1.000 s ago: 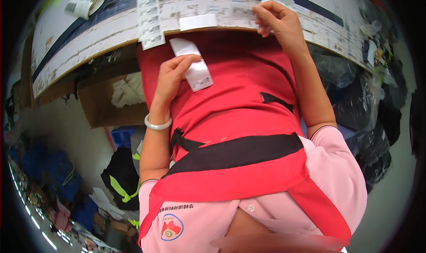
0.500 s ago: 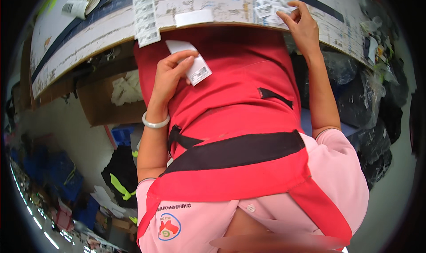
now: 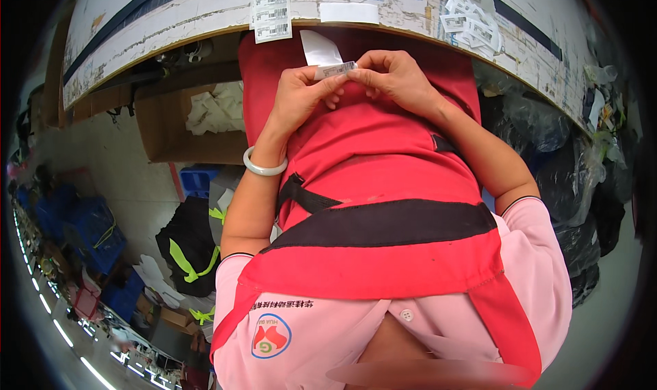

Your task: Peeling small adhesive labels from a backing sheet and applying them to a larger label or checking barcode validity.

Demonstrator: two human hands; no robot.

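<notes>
A white label strip (image 3: 319,49) with a barcode printed near its end is held above my lap, its blank length curling up toward the table. My left hand (image 3: 298,97) is closed, with thumb and fingers pinching the printed part. At the strip's right end, my right hand (image 3: 398,83) has its thumb and forefinger pressed together on the label. The two thumbs almost meet there. Beyond my hands, another strip of printed labels (image 3: 272,12) overhangs the table edge. Beside it lies a blank white strip (image 3: 349,13), and farther right a loose pile of small printed labels (image 3: 473,28).
The scuffed white table (image 3: 198,20) runs across the far side, its edge just beyond my hands. Below it at left stands a cardboard box (image 3: 161,126) with white crumpled material. Dark plastic-wrapped bags (image 3: 558,178) crowd the right. A red apron (image 3: 383,136) covers my lap.
My right hand has left the label pile and come to the strip, gripping its end. My left hand has turned the strip so that its printed end now points right.
</notes>
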